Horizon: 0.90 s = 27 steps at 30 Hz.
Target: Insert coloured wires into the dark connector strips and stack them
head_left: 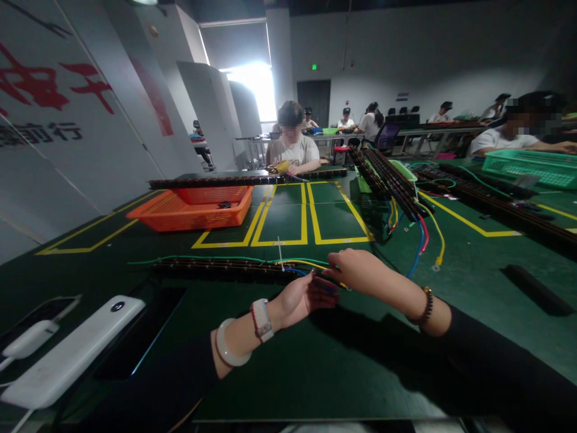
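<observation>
Just right of the picture's middle, my left hand [303,299] is palm up, its fingers curled around the ends of coloured wires. My right hand [356,268] comes in from the right, fingers bent down over the same wire ends. A dark harness strip [216,266] lies on the green table to the left of my hands, with a green wire [180,260] along it. Yellow wire [306,263] and blue wire [295,272] run from its right end to my hands. A white tie [280,252] sticks up from the strip. The fingertips are partly blurred.
An orange basket [193,210] stands at the back left under a long dark strip [243,180]. Bundled strips [387,174] with loose wires rest on a green basket at the back right. A white power strip [76,349] lies at the left. People sit beyond.
</observation>
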Available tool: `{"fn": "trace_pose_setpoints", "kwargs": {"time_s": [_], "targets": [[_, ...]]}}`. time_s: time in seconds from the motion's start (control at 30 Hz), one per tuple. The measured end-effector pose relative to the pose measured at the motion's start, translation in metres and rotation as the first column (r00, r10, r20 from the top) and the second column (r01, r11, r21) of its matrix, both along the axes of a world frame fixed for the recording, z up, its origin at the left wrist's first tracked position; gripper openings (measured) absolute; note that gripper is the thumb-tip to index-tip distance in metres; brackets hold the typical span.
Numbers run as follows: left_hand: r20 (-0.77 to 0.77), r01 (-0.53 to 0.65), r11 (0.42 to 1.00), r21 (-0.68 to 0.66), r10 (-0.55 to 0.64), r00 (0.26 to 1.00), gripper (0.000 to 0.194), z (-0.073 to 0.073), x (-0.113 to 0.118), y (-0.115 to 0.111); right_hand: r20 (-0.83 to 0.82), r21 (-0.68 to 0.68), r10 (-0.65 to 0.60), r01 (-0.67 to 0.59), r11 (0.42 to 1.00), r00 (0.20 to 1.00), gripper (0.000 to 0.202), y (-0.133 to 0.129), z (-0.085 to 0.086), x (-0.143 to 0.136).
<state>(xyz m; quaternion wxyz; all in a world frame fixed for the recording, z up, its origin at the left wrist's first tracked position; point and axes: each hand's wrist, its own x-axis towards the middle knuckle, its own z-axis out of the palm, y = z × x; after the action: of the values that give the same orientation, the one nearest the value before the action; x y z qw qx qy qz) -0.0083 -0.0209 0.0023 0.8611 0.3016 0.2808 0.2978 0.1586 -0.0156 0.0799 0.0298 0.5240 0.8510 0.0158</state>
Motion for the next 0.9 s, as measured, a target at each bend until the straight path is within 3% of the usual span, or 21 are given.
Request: {"fn": "trace_pose_setpoints", "kwargs": {"time_s": [0.13, 0.23, 0.37, 0.47, 0.6, 0.7, 0.9], "targets": [[0.011, -0.008, 1.000, 0.003, 0.008, 1.000, 0.039, -0.002, 0.000, -0.001, -0.023, -0.018, 0.112, -0.112, 0.993, 0.993, 0.029, -0.017, 0.011, -0.007], [0.010, -0.032, 0.999, 0.010, 0.032, 0.999, 0.039, -0.003, 0.000, -0.001, -0.034, -0.057, 0.183, -0.185, 0.981, 0.983, 0.022, -0.021, 0.004, -0.009], [0.004, -0.028, 0.999, 0.019, 0.028, 1.000, 0.040, 0.000, 0.002, -0.001, -0.073, -0.024, 0.252, -0.254, 0.967, 0.965, 0.028, -0.016, -0.008, -0.008], [-0.009, -0.008, 0.999, 0.036, 0.009, 1.000, 0.045, 0.004, 0.002, -0.003, -0.095, -0.009, 0.298, -0.300, 0.954, 0.950, 0.031, -0.012, -0.008, -0.006], [-0.079, 0.089, 0.989, 0.118, -0.080, 0.994, 0.058, 0.008, 0.001, -0.006, -0.101, 0.003, 0.304, -0.306, 0.952, 0.947, 0.031, -0.006, -0.003, -0.001], [-0.173, 0.223, 0.947, 0.232, -0.185, 0.967, 0.068, 0.007, 0.000, -0.009, -0.152, -0.004, 0.338, -0.342, 0.940, 0.929, 0.034, 0.001, -0.007, 0.003], [-0.273, 0.426, 0.826, 0.369, -0.341, 0.899, 0.080, 0.002, -0.001, -0.007, -0.127, -0.209, 0.234, -0.256, 0.944, 0.964, 0.018, 0.008, -0.024, 0.003]]}}
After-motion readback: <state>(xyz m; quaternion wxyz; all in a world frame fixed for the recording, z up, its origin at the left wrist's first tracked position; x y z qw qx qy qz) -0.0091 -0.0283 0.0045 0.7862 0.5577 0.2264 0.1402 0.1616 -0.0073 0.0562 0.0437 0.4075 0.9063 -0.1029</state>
